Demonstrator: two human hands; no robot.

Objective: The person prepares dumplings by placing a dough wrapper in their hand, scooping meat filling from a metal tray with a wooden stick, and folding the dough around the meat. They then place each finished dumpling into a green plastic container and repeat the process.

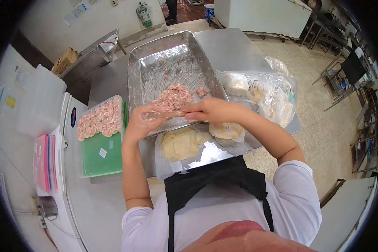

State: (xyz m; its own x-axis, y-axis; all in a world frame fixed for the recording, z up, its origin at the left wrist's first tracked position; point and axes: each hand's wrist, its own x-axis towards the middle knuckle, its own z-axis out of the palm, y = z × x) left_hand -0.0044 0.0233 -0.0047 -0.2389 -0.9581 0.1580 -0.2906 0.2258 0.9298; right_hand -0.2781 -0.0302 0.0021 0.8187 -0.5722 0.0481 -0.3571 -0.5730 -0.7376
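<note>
Over the near edge of a large metal tray (136, 80), my left hand (139, 122) is cupped round what looks like a dumpling wrapper with pinkish filling, partly hidden by the fingers. My right hand (208, 110) pinches a flat, light wooden stick (172, 114), whose far end reaches my left hand. Just beyond both hands lies a mound of minced meat (174, 95) in the tray, with smears on its bottom. Round pale dough wrappers (178, 143) lie on plastic below my hands, and a bagged stack of wrappers (227, 131) sits under my right forearm.
At left, a green-lined tray (97, 154) holds rows of filled dumplings (101, 117) in its far half. Clear plastic bags (264, 90) with pale contents lie right of the metal tray. A white freezer (260, 19) stands across the room; a person's legs (171, 9) show behind.
</note>
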